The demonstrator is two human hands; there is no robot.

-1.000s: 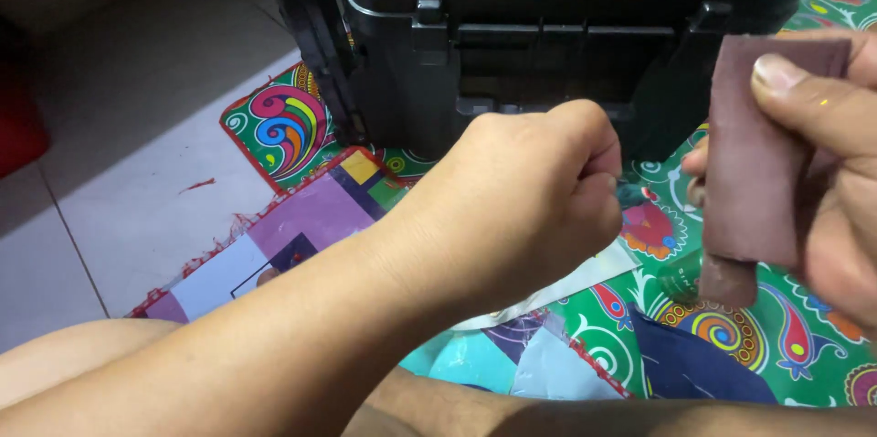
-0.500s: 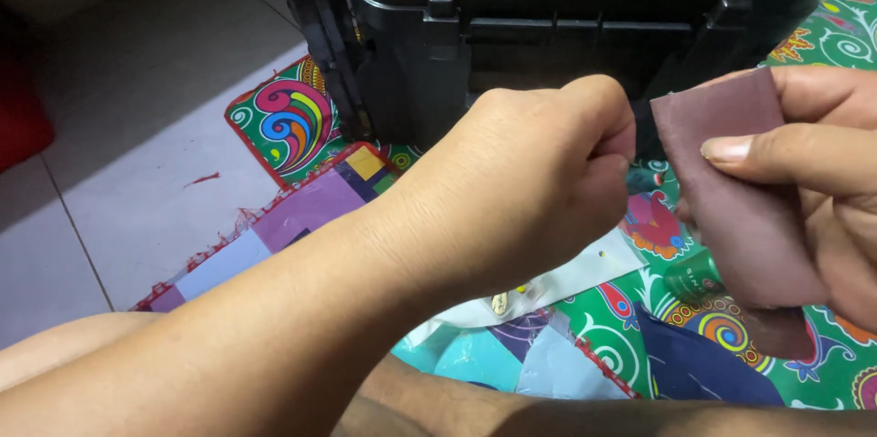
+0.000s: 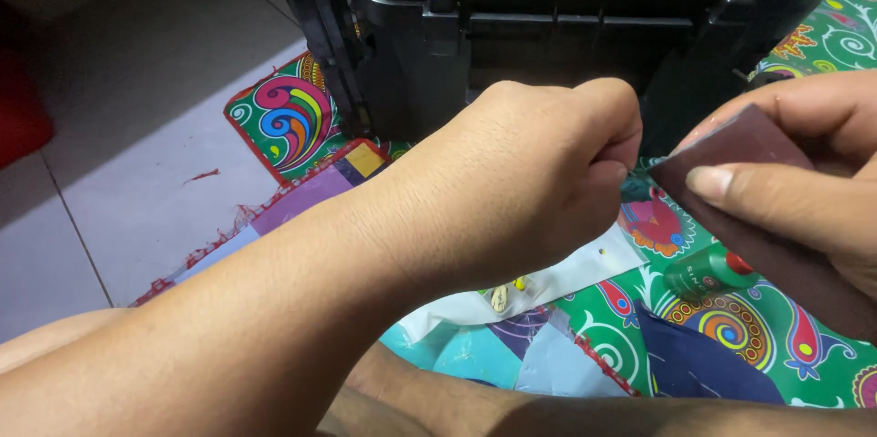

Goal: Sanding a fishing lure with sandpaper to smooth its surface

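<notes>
the maroon fabric piece (image 3: 776,218) sits at frame right, pinched flat under the thumb of the right hand (image 3: 804,186), its long axis sloping down to the right. the left hand (image 3: 539,181), fist closed with fingertips pinched (contents not visible), lies just left of the fabric's upper corner, nearly touching. behind stands a black plastic box (image 3: 585,26) on patterned cloth (image 3: 292,117).

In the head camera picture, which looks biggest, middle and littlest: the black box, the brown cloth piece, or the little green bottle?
1. The black box looks biggest, though its top is cut off.
2. The brown cloth piece, pinched in the right hand, looks middle, helped by being near the camera.
3. The little green bottle looks littlest, partly hidden behind the cloth.
</notes>
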